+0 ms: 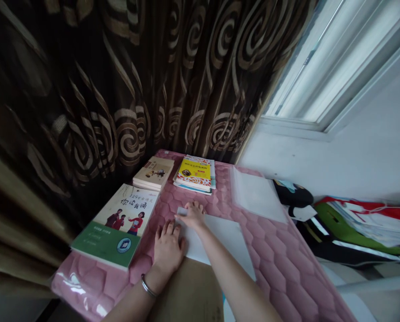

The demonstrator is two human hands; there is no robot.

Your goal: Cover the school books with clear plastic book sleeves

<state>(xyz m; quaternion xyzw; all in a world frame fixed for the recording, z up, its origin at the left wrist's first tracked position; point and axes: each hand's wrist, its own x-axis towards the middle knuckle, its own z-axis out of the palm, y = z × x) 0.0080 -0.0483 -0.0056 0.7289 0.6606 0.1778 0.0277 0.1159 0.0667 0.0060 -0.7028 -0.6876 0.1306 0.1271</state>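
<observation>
A white sheet [220,243] lies on the pink padded table cover in front of me. At its left edge my left hand [169,247] rests with fingers spread, a silver bangle on the wrist. My right hand [192,215] presses on the far left corner of the sheet, thumb pointing left and fingers apart, partly bent. Neither hand grips anything that I can see. Below the sheet, between my forearms, is a brown flat cover or book [189,290], its near part cut off by the frame. A bit of blue and white shows beside it.
Left of my hands lies a green-and-white book [115,223], with a stack of tan books [154,172] beyond. A pile topped by a yellow book [195,174] sits at the back. Clear plastic covers [258,194] lie at right, near bags [347,228]. A dark curtain [173,89] hangs behind.
</observation>
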